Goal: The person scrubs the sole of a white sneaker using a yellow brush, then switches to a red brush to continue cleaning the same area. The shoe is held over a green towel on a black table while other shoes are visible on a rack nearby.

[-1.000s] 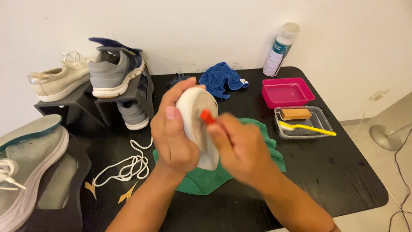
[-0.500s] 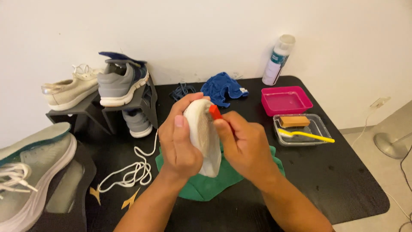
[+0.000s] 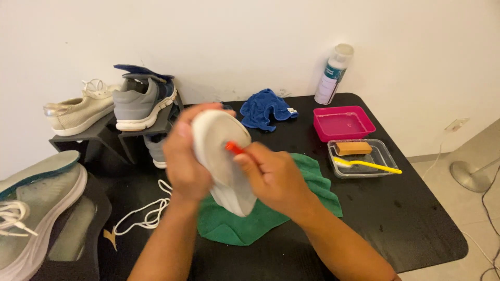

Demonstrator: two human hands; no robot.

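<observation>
Item: white shoe (image 3: 225, 161), sole turned toward the camera, toe end up, heel end down over a green cloth (image 3: 260, 218) spread on the black table (image 3: 406, 218). Left hand (image 3: 182, 156): closed around the shoe's left edge, thumb lying along the sole rim, fingers wrapped behind and out of sight. Right hand (image 3: 273, 179): closed on a small orange-handled tool (image 3: 233, 148); only the orange end shows, pressed against the sole just right of its middle; its working end is hidden, so its kind cannot be told. Directly below the grip: the green cloth, partly covered by both forearms. Left of the grip: loose white laces (image 3: 143, 216) on the table; beyond them, a large pale shoe (image 3: 36, 208) at the near left edge. Behind and left of the grip: a dark stand (image 3: 99, 138) bearing a beige shoe (image 3: 78, 112) and a grey shoe (image 3: 140, 104). Behind the grip: a crumpled blue cloth (image 3: 268, 109). Right of the grip, well apart: a pink tray (image 3: 344, 124), a clear tray (image 3: 383, 156) holding a brown block (image 3: 353, 148) and a yellow toothbrush (image 3: 372, 165). Far right rear: a white spray can (image 3: 333, 75) standing upright by the wall.
</observation>
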